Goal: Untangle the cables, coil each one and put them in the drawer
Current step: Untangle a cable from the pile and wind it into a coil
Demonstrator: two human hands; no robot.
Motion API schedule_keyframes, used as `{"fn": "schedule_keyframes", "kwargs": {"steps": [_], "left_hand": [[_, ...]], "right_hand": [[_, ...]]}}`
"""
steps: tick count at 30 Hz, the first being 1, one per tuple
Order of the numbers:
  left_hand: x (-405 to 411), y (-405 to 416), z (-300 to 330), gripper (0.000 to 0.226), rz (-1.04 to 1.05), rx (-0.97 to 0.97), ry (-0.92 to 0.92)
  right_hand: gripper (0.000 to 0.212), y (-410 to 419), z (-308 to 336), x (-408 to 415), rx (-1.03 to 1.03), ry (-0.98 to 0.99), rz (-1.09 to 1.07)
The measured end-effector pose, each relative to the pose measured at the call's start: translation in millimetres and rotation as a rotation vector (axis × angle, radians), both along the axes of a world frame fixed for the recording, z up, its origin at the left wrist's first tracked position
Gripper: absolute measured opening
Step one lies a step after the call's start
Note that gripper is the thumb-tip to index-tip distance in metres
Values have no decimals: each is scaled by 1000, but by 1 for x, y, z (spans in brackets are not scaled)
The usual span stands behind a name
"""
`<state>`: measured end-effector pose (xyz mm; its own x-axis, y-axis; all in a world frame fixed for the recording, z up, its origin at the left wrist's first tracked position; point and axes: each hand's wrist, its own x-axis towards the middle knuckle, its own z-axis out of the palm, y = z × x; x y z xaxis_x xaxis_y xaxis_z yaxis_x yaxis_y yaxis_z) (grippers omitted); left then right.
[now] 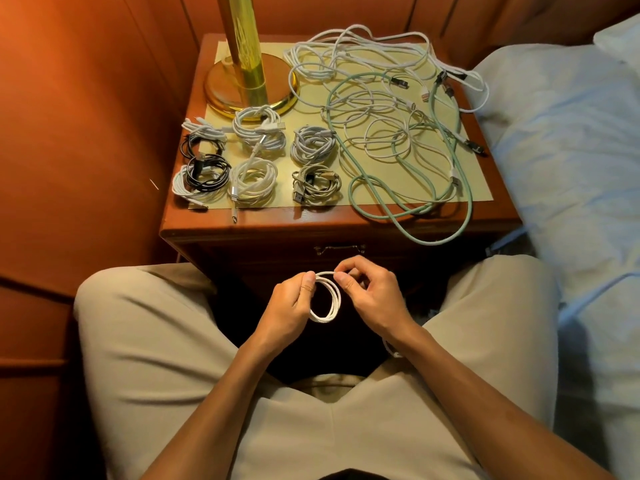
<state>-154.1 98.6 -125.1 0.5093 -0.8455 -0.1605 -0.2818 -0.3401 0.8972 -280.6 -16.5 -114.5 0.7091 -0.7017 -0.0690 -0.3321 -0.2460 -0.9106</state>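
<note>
Between my knees I hold a small coil of white cable [331, 306]. My left hand [290, 304] grips the coil's left side, and my right hand [370, 292] pinches its top strand. A loose end of it trails under my right wrist. On the nightstand [311, 220], several coiled cables [256, 157], white, black and beige, lie in rows on the left. A tangle of white cables [367, 64] and a long mint-green cable [433, 161] spreads over the right half. The drawer [339, 250] in front is closed; its brass handle shows.
A brass lamp base [249, 88] stands at the nightstand's back left. A bed with pale blue sheets [571, 150] lies to the right, an orange padded wall [86, 133] to the left. The green cable loops over the nightstand's front edge.
</note>
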Motion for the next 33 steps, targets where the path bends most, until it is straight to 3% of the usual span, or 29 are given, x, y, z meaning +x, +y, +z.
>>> {"fn": "schedule_keyframes", "kwargs": {"steps": [4,7,14,17,19,23,26,28,30,33], "left_hand": [[0,-1,6,39,60,-68,228],[-4,1,6,39,58,-62,367],[-8,-2,-16,39,106,105,-145],[-8,-2,-23,38,112,171,-282],[-10,-3,-25,37,86,172,-286],[-15,-6,-24,39,85,102,-221],[-11,-10,-25,42,99,14,-6],[-12,-11,-22,41,105,-54,133],[-15,-10,-21,39,141,-81,136],[-15,-8,-24,37,219,-74,50]], "right_hand": [[21,-4,1,1,80,6,-10],[21,-4,1,1,159,62,29],[23,6,6,-1,577,43,-48],[20,7,10,0,703,70,-19],[44,6,8,0,676,130,6],[51,5,9,3,801,80,-70],[47,1,6,4,1154,-88,-215],[60,0,3,3,1359,-186,-254],[62,0,5,5,1340,-178,-234],[29,3,8,10,930,3,-222]]}}
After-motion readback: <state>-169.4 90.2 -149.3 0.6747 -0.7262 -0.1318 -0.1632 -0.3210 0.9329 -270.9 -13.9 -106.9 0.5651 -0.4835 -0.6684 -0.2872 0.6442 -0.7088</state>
